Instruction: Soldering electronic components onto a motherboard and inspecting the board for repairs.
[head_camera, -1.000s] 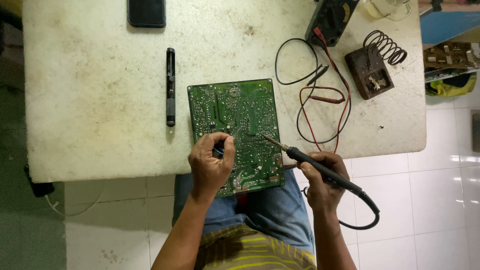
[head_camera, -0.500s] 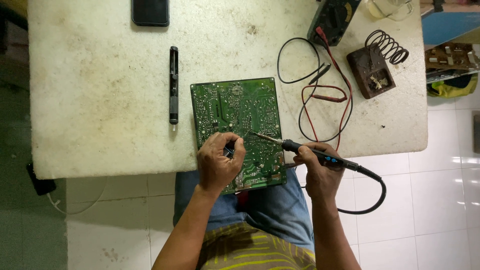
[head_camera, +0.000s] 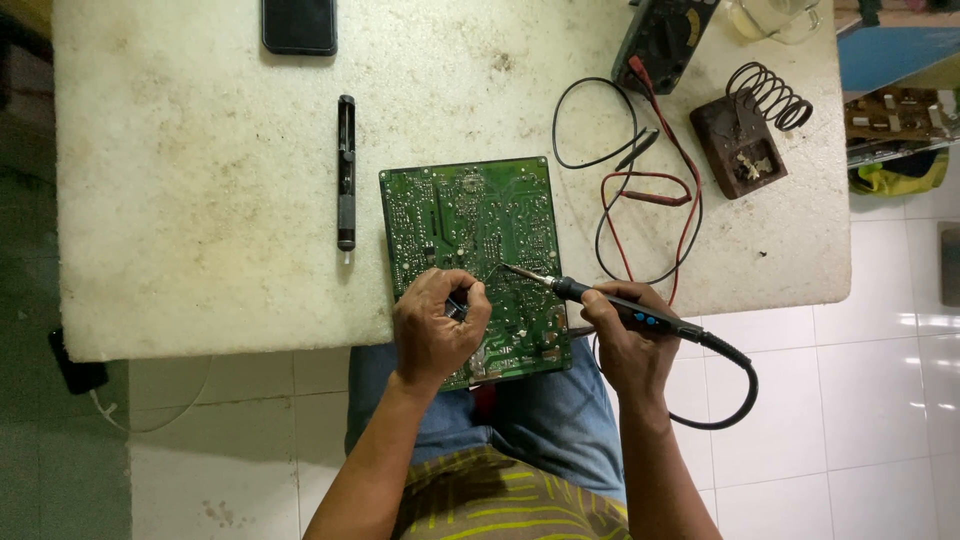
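Observation:
A green circuit board (head_camera: 470, 215) lies solder side up at the near edge of a worn white table (head_camera: 200, 200), overhanging my lap. My left hand (head_camera: 435, 325) rests on the board with its fingers curled around something small and dark that I cannot make out. My right hand (head_camera: 625, 345) grips a black soldering iron (head_camera: 620, 308) by its handle. The iron's tip touches the board near the middle, just right of my left fingers. Its black cable (head_camera: 735, 395) loops down past my right wrist.
A black desoldering pump (head_camera: 346, 175) lies left of the board, a dark phone (head_camera: 299, 25) at the far edge. On the right sit a multimeter (head_camera: 662, 40) with red and black leads (head_camera: 640, 190) and a brown iron stand with a coil (head_camera: 750, 125).
My right hand has swung the iron flatter and moved its tip left along the board towards my left fingers. The cable loop has shifted. My left hand stays put.

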